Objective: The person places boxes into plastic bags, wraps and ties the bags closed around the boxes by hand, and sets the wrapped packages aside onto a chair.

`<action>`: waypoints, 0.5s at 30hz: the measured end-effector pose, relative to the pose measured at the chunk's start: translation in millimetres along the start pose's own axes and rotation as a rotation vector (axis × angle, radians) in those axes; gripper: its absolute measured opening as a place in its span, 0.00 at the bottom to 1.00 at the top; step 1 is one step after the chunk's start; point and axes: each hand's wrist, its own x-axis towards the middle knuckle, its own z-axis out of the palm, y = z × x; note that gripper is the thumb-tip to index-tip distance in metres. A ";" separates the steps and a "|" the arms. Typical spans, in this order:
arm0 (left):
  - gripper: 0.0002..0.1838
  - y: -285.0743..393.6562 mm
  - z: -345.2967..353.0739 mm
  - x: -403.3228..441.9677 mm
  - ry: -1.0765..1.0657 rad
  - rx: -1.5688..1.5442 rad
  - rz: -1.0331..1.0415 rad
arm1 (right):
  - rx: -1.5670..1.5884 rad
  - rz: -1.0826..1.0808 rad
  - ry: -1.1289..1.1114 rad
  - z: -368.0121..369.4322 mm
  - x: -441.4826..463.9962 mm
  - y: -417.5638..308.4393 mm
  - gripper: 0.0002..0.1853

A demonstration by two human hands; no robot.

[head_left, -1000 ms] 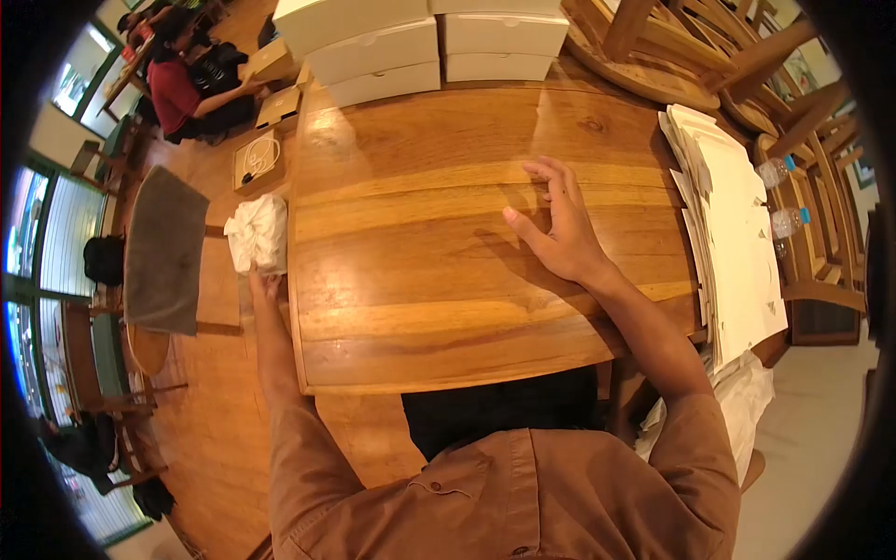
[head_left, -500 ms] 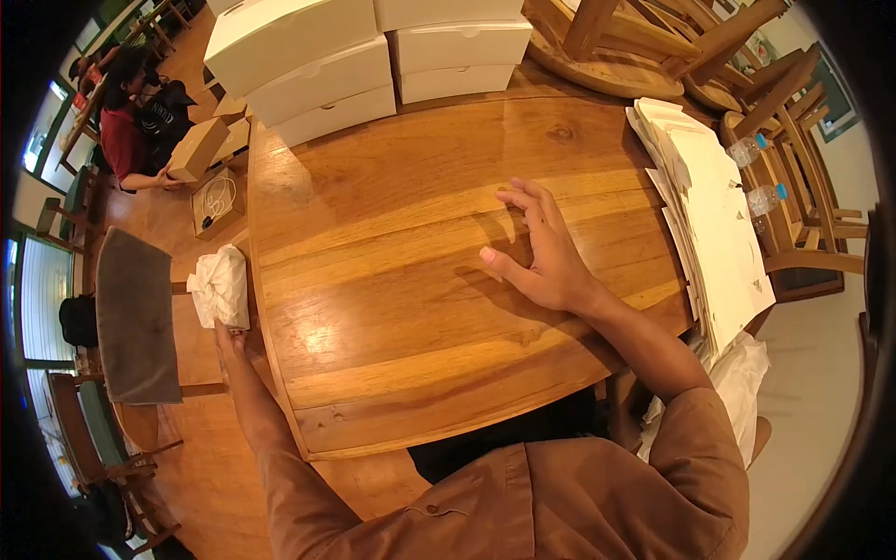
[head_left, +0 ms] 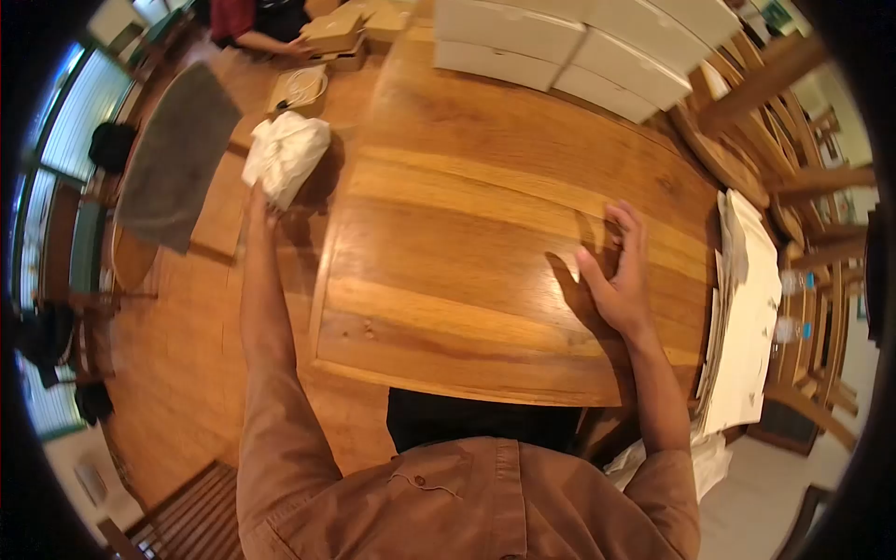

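My left hand (head_left: pixel 265 203) is stretched out beyond the table's left edge, under the near end of a white cloth-wrapped bundle (head_left: pixel 287 157) with a knot on its side. The hand holds the bundle away from the table; most of its fingers are hidden beneath it. Above the right part of the wooden table (head_left: pixel 448 243), my right hand (head_left: pixel 621 280) is empty, its thumb apart from the curved fingers, and it casts a shadow on the wood.
White boxes (head_left: pixel 509 47) stand along the far edge. A stack of white sheets (head_left: pixel 747 308) lies at the right, beside bottles (head_left: pixel 789 329) and upturned wooden chairs (head_left: pixel 775 84). A grey-topped chair (head_left: pixel 177 159) is at the left. Another person's hand (head_left: pixel 297 47) touches brown boxes (head_left: pixel 336 33).
The view has turned, shifting the table rightward. My left hand and the bundle are now farther out from the table's left edge. The other person's brown box has been lowered onto others.
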 end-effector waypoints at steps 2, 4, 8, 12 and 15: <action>0.28 -0.2 7.0 -14.8 0.050 -0.003 0.042 | -0.001 -0.014 -0.011 2.4 0.3 -2.3 0.35; 0.25 9.0 15.2 -28.7 0.167 0.077 -0.010 | -0.040 -0.026 0.018 3.4 -1.2 -3.8 0.33; 0.22 -15.5 -12.7 11.3 0.119 -0.044 0.132 | -0.070 -0.012 0.008 4.5 -0.4 -4.8 0.32; 0.22 -18.4 -29.5 18.1 0.214 0.036 0.205 | -0.099 0.004 0.016 8.0 -0.1 0.1 0.31; 0.30 22.5 -8.2 -23.9 0.337 0.202 0.301 | -0.166 -0.011 0.004 10.9 -1.1 1.4 0.31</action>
